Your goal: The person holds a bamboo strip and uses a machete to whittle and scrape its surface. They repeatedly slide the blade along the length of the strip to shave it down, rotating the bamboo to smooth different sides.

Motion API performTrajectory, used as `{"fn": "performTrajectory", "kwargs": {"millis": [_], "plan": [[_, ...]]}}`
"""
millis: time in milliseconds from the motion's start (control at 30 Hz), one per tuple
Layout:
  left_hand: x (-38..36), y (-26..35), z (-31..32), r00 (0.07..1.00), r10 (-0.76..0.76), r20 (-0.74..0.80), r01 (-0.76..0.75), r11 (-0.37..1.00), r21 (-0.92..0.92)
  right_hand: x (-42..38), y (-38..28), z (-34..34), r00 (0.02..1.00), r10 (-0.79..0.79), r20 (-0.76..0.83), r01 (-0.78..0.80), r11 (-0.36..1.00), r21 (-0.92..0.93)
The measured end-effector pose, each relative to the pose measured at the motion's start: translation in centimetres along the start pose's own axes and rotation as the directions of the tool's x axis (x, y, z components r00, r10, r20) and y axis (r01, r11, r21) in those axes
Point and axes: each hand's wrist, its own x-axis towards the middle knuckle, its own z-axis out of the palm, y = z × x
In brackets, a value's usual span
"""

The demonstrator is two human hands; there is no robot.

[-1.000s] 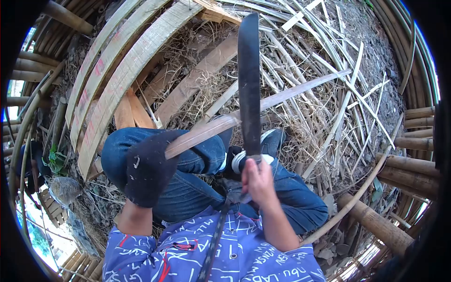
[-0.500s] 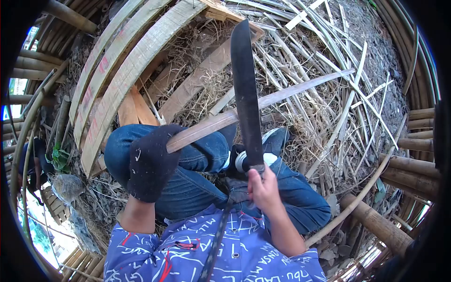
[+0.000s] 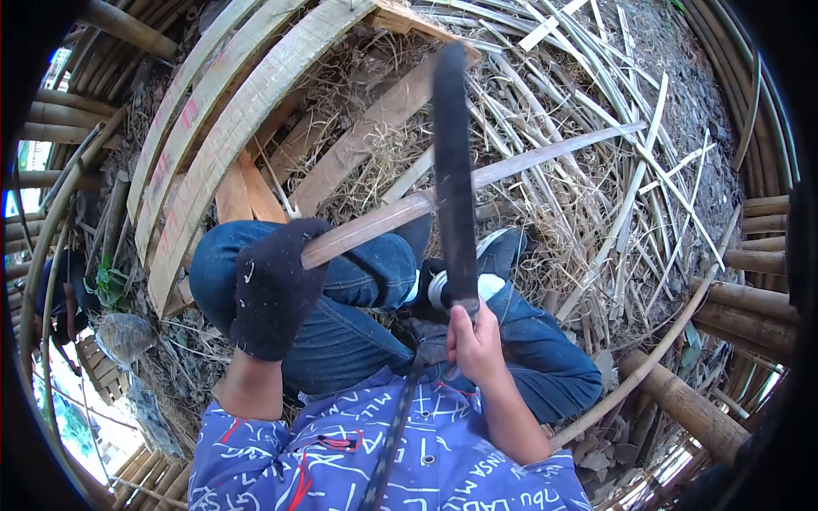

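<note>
Bamboo offcuts and straw covered the ground (image 3: 545, 221) beneath the seated person. At left, the gloved left hand (image 3: 271, 289) was closed around the near end of a long bamboo strip (image 3: 511, 170) lying across the knee. At right, the bare right hand (image 3: 474, 339) gripped the machete (image 3: 453, 162), blade crossing the strip. Clean paring probably required a shallow, steady edge angled away from the glove. Compared with half a second earlier, the blade appeared blurred and shifted slightly rightward.

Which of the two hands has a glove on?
The left hand, in a dark glove, gripping the bamboo strip. The right hand is bare, holding the machete.
</note>
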Motion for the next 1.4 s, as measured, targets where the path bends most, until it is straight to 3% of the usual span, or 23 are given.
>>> {"fn": "performTrajectory", "kwargs": {"millis": [67, 167, 300, 400, 467, 600, 733, 800, 833, 867, 933, 1000, 1033, 1133, 1267, 1333, 1400], "plan": [[-0.3, -0.3, 0.2, 1.0, 0.017, 0.001, -0.017, 1.0, -0.002, 0.8, 0.5, -1.7, 0.998, -0.046, -0.053, 0.039, 0.992, -0.119], [-0.4, -0.1, 0.2, 1.0, 0.009, 0.016, -0.009, 1.0, 0.019, 2.1, -0.7, -1.7, 0.992, 0.033, -0.125, -0.032, 0.999, 0.01], [0.0, 0.1, 0.1, 1.0, -0.021, -0.002, 0.021, 0.999, 0.04, 1.1, 0.5, -1.1, 0.998, 0.047, -0.037, -0.045, 0.998, 0.049], [-0.4, -0.1, 0.3, 1.0, -0.02, 0.014, 0.02, 1.0, 0.005, 2.4, -0.1, -3.6, 0.994, 0.008, -0.109, -0.009, 1.0, -0.016], [-0.4, 0.0, 0.5, 1.0, 0.011, -0.001, -0.011, 0.999, 0.03, 2.5, -0.4, -1.9, 0.987, 0.076, -0.14, -0.065, 0.995, 0.082], [-0.2, -0.1, 0.3, 1.0, 0.003, 0.006, -0.004, 1.0, 0.024, 1.4, -0.8, -0.3, 1.0, 0.001, -0.002, -0.001, 1.0, -0.01], [-0.4, -0.2, 0.4, 1.0, 0.027, 0.011, -0.028, 1.0, 0.014, 3.8, -0.7, -2.0, 0.982, -0.018, -0.186, 0.019, 1.0, 0.003], [-0.4, -0.1, 0.4, 1.0, 0.018, 0.008, -0.018, 1.0, 0.01, 3.1, -0.4, -0.5, 0.986, 0.061, -0.153, -0.056, 0.998, 0.038], [-0.3, -0.1, 0.3, 0.999, 0.031, 0.005, -0.031, 0.999, 0.018, 2.3, -0.2, 0.3, 0.992, 0.047, -0.115, -0.052, 0.998, -0.042], [-0.2, -0.1, 0.3, 0.999, 0.048, 0.005, -0.048, 0.998, 0.027, 2.3, 2.1, 0.6, 0.985, -0.153, -0.078, 0.14, 0.979, -0.147], [-0.1, -0.2, 0.4, 0.999, 0.048, 0.01, -0.048, 0.999, 0.015, 2.5, 0.4, -0.4, 0.984, -0.178, -0.002, 0.174, 0.964, -0.202], [-0.5, -0.3, 0.3, 0.999, 0.035, 0.019, -0.035, 0.999, 0.005, 3.4, -0.2, -1.2, 0.986, -0.095, -0.135, 0.067, 0.979, -0.194], [-0.5, -0.3, 0.4, 1.0, 0.021, 0.019, -0.021, 1.0, 0.012, 3.8, -1.1, -1.3, 0.991, -0.007, -0.133, 0.0, 0.999, -0.047], [-0.3, -0.1, 0.3, 1.0, -0.005, 0.005, 0.005, 1.0, -0.019, 3.3, -1.3, 1.2, 0.979, 0.025, -0.203, -0.01, 0.997, 0.076], [-0.3, 0.0, 0.2, 1.0, -0.004, 0.03, 0.004, 1.0, 0.0, 3.4, 0.1, -0.3, 0.979, -0.132, -0.157, 0.122, 0.99, -0.074], [-0.2, 0.1, 0.2, 0.999, -0.019, 0.034, 0.019, 1.0, 0.0, 4.3, 0.0, -1.0, 0.969, -0.135, -0.206, 0.112, 0.987, -0.12], [-0.3, 0.2, 0.2, 0.999, -0.031, 0.032, 0.031, 0.999, -0.013, 3.4, -1.0, 0.7, 0.978, 0.077, -0.192, -0.067, 0.996, 0.055]]}}
